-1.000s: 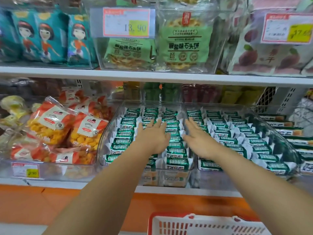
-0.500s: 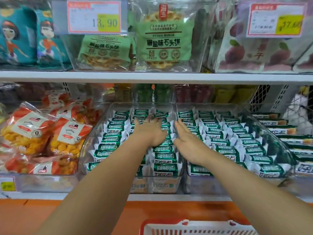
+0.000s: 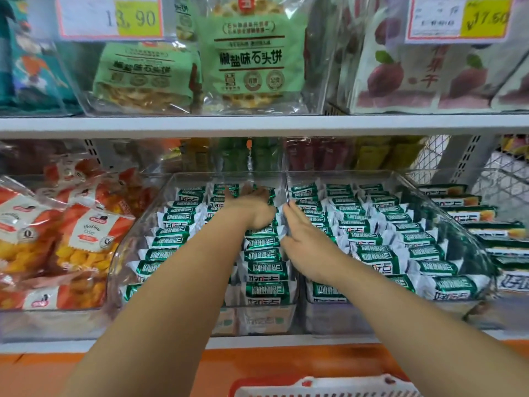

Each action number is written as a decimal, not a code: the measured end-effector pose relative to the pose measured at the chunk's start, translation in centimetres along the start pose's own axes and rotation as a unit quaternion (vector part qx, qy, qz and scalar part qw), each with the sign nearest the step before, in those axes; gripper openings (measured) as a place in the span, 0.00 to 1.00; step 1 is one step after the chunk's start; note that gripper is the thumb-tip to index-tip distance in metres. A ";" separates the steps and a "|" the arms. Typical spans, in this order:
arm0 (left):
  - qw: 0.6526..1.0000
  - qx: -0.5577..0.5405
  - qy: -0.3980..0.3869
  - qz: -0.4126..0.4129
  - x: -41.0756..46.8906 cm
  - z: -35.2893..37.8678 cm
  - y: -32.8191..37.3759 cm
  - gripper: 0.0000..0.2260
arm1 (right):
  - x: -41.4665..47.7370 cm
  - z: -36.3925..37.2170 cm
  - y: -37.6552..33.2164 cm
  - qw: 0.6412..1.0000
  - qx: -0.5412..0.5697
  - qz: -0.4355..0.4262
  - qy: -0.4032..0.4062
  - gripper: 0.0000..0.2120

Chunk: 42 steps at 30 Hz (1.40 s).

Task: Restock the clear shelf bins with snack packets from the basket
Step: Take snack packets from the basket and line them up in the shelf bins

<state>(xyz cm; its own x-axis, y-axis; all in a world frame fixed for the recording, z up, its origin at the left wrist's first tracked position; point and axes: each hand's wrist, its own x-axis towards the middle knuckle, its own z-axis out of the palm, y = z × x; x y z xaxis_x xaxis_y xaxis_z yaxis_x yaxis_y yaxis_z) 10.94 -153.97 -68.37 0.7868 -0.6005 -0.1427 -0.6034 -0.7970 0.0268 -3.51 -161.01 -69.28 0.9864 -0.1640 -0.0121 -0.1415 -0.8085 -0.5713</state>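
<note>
A shop shelf [image 3: 257, 126] holds clear bins [image 3: 217, 175] full of green packets [image 3: 264, 270]. Left hand [image 3: 252, 209] and right hand [image 3: 303, 245] lie flat on them, gripping nothing, likely tidying rows. Next: fetch more from the basket [image 3: 329, 392] at 6 o'clock.

Bright, even shop light, soft shadows. Above the white shelf board [image 3: 343, 126] price labels [image 3: 111, 17] blur; below it, clear bins [image 3: 134, 242] glint, frame edges bow.
</note>
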 end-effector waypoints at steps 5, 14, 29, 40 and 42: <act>0.999 0.030 0.007 0.039 0.4 0.4 -0.1 0.22 | 0.0 0.1 0.2 1.000 -0.006 -0.004 -0.001 0.30; 0.999 0.033 0.008 0.022 1.0 0.2 -0.8 0.24 | 0.1 0.1 0.4 1.000 0.014 -0.008 0.001 0.30; 0.998 0.000 -0.020 -0.053 -7.6 2.1 -4.9 0.29 | -0.7 0.0 -0.6 1.000 0.024 0.013 0.012 0.30; 0.999 0.005 0.039 -0.013 -6.1 0.4 -6.0 0.27 | -0.6 0.1 -0.9 1.000 0.010 0.006 0.017 0.30; 0.999 0.011 0.017 -0.028 -5.2 0.4 -6.0 0.28 | -0.4 0.1 -0.6 1.000 0.014 0.007 0.016 0.30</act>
<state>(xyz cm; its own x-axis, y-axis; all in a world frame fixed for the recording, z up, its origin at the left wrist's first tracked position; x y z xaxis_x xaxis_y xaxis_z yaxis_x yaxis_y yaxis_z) 10.36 -146.04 -68.14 0.8236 -0.5563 -0.1104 -0.5600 -0.8285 -0.0024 -3.83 -160.37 -69.00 0.9810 -0.1939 0.0060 -0.1524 -0.7893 -0.5948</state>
